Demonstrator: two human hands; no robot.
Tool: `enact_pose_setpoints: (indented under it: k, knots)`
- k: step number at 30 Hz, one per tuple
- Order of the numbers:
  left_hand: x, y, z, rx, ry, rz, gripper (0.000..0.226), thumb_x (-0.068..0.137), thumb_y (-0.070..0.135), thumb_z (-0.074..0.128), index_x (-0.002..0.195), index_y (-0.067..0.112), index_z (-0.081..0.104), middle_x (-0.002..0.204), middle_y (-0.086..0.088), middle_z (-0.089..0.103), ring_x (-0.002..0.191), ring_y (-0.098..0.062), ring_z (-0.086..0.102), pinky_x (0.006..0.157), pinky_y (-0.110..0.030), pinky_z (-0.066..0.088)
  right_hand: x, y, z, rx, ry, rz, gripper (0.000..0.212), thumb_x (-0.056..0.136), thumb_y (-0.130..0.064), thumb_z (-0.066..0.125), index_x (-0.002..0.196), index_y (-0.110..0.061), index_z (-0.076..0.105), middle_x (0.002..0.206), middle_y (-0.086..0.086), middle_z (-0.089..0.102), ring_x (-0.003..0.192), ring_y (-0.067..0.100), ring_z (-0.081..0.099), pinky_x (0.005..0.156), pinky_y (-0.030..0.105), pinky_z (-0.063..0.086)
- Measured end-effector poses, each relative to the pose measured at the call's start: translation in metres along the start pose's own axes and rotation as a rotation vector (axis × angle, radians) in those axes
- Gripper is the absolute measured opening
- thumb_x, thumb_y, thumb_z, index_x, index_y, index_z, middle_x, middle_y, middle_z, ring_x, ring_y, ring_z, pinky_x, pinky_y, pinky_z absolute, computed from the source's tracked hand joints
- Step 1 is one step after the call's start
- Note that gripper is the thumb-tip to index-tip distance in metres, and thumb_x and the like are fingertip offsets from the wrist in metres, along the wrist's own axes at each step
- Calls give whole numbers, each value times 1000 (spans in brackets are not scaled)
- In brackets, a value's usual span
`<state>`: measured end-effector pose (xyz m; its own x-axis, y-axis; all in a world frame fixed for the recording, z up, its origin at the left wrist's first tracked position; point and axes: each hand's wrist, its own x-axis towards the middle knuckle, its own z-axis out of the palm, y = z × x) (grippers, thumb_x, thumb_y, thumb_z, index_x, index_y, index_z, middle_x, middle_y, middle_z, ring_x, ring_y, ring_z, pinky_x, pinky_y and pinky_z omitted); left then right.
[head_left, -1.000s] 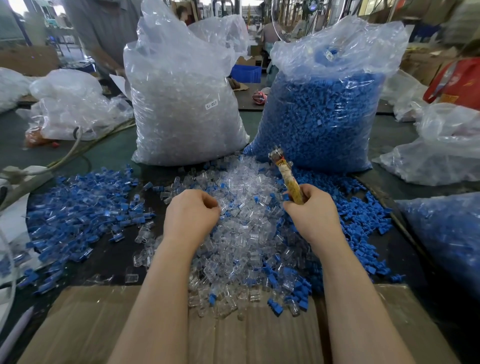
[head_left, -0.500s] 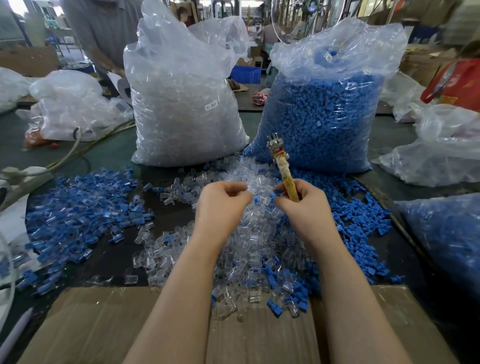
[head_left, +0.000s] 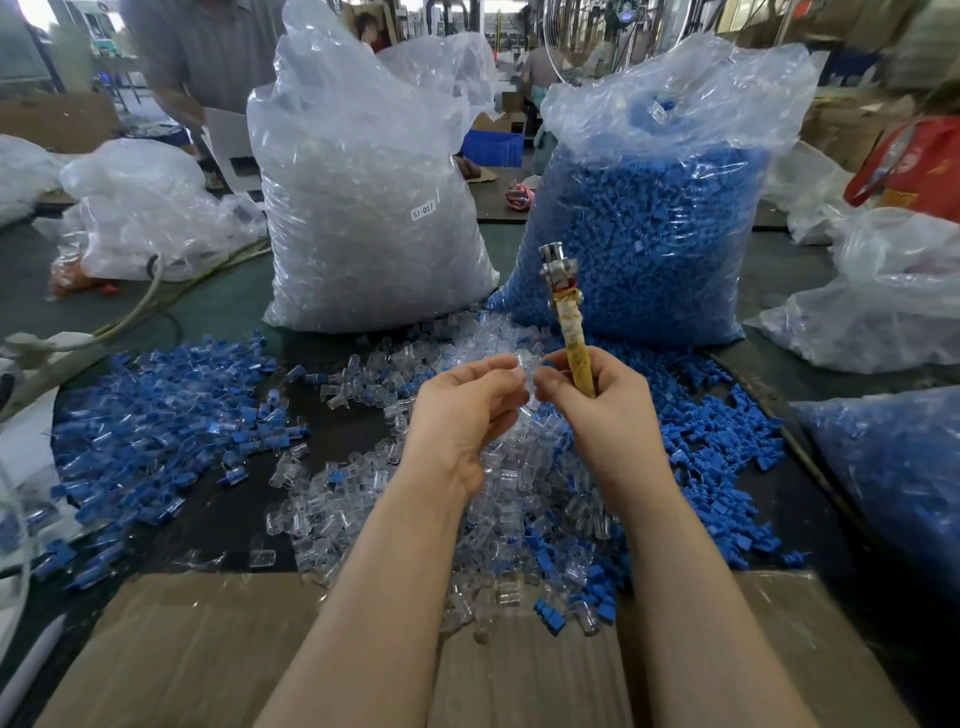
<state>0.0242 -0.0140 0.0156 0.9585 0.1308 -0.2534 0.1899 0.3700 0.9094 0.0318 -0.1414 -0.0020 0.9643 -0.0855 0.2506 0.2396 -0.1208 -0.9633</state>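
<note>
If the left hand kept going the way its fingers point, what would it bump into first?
Probably the right hand, at its fingertips. The left hand, pinching a clear plastic piece, points at them across a small gap. The right hand also grips a tape-wrapped tool. Depth is unclear.

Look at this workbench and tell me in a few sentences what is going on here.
A person works at a table strewn with small plastic parts. The left hand pinches a clear piece beside the right hand, which grips a tape-wrapped tool upright. Below them lies a clear pile, with blue parts on both sides. A clear-parts bag and a blue-parts bag stand behind.
</note>
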Motion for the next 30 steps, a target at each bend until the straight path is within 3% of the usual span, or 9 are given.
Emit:
enact_pose_setpoints:
  k: [5, 8, 13, 17, 23, 30]
  knots:
    - [-1, -2, 1, -19, 12, 38, 13, 83, 4, 73, 94, 10, 72, 83, -6, 77, 73, -8, 72, 64, -17, 57, -1, -1, 2, 38, 27, -30, 11, 92, -16, 67, 85, -24, 68, 78, -4, 71, 78, 13, 68, 69, 18, 55]
    - [-2, -2, 1, -25, 1, 45, 12, 83, 5, 74, 94, 9, 72, 79, -4, 77, 72, -9, 73, 63, -17, 57, -1, -2, 1, 45, 60, -47, 12, 91, -14, 68, 82, -23, 67, 78, 1, 70, 78, 20, 67, 72, 28, 56]
    - [-5, -3, 6, -84, -29, 34, 10, 82, 3, 74, 90, 8, 70, 78, -7, 76, 71, -11, 74, 60, -19, 57, 0, -3, 0, 65, 92, -76, 15, 88, -13, 71, 78, -22, 64, 72, -3, 66, 69, 6, 59, 66, 19, 52]
    - [-7, -4, 9, -75, -46, 52, 9, 83, 2, 73, 89, 7, 71, 80, -9, 76, 74, -13, 74, 61, -19, 57, 0, -1, -1, 24, 103, -120, 16, 89, -16, 70, 77, -24, 63, 71, -1, 64, 67, 6, 57, 66, 24, 52]
    - [-9, -3, 9, -91, -44, 95, 10, 82, -1, 72, 90, 6, 71, 81, -11, 76, 76, -16, 75, 65, -21, 59, -1, 2, 3, -24, 141, -168, 11, 88, -23, 67, 81, -30, 63, 72, 6, 62, 69, 28, 58, 66, 43, 52]
    - [-11, -3, 11, -10, -4, 233, 9, 80, 0, 75, 88, 3, 73, 81, -12, 76, 77, -18, 75, 66, -20, 57, -3, 2, 3, -87, 158, -207, 13, 90, -22, 67, 79, -25, 61, 68, 1, 60, 63, 16, 53, 61, 40, 49]
